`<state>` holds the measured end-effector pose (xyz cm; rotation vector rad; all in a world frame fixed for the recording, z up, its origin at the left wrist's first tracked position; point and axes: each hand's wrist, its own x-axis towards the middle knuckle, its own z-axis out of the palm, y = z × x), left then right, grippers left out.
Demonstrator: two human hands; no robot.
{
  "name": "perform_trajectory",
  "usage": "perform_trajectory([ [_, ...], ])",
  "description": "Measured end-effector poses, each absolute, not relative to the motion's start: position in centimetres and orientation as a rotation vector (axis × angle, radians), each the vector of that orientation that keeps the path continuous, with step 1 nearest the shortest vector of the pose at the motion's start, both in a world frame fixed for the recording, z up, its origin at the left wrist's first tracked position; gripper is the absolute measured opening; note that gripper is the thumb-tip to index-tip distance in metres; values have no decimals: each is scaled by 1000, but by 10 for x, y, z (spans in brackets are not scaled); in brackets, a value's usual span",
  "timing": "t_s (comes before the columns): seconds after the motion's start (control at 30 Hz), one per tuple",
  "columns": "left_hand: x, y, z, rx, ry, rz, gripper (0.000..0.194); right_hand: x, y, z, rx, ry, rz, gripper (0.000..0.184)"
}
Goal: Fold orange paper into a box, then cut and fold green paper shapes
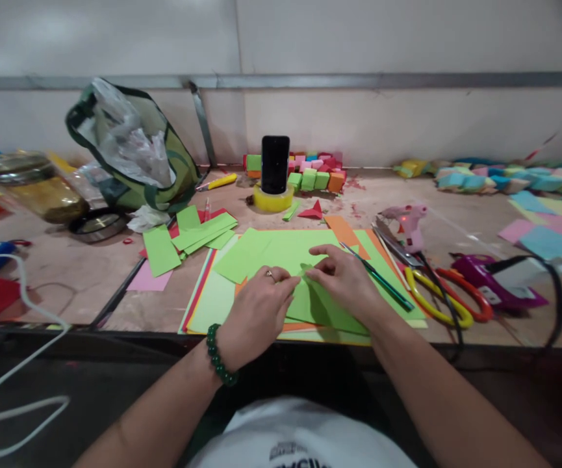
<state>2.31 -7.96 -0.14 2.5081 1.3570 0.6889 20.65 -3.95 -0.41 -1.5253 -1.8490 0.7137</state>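
Note:
My left hand (264, 309), with a ring and a green bead bracelet, is closed in a pinch. My right hand (346, 279) curls toward it, thumb and fingertips drawn together. A small piece of green paper (304, 270) appears to be between the fingertips; its shape blends into the sheets behind. Beneath both hands lie green paper sheets (290, 244) on a stack of coloured sheets. A dark green pencil (385, 284) rests on the stack beside my right hand. Cut green paper strips (207, 231) lie loosely to the left.
Scissors with yellow and red handles (463, 300) and a pink glue gun (411, 227) lie at right. Behind the stack, a phone (275, 166) stands in a yellow tape roll (273, 200) before folded paper blocks (316, 179). A green bag (176, 169) and a jar (32, 188) are left.

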Motion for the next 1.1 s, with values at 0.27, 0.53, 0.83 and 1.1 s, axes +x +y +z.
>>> perform_trajectory([
  [0.27,16,-99,-26,2642,1333,695,32,203,-40,-11,-1638,-1873,623,33],
  [0.53,3,-114,-26,2825,1204,447,54,203,-40,-12,-1634,-1896,604,34],
  [0.83,2,-121,-30,2916,1326,613,60,202,-43,-9,-1601,-1915,591,29],
  [1.1,-1,-131,-31,2791,1371,727,54,204,-43,-12,-1576,-1927,564,31],
])
